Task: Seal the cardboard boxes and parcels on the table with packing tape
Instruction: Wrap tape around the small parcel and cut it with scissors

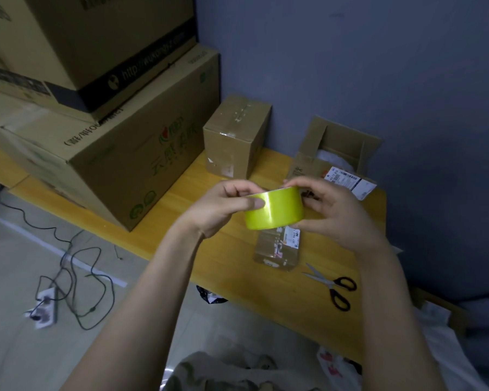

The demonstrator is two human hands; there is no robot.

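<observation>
Where a yellow wooden table [237, 266] meets a blue-grey wall [378, 66], stacked cartons [119, 131] fill its left end. A small taped box [235, 139], an open box [331, 148], a flat parcel [277, 249] and scissors [333, 286] lie further right. On the tiled floor: a power strip [44, 307] with cables. The yellow-green tape roll [274, 208] is raised above the flat parcel, between both hands. The left hand [223, 210] grips its left side, thumb on the outer face; the right hand [336, 213] curls round its right edge.

Both hands [223, 207] [336, 213] grip yellow tape roll [274, 208] above small parcel [277, 249], scissors [333, 286] nearby.
</observation>
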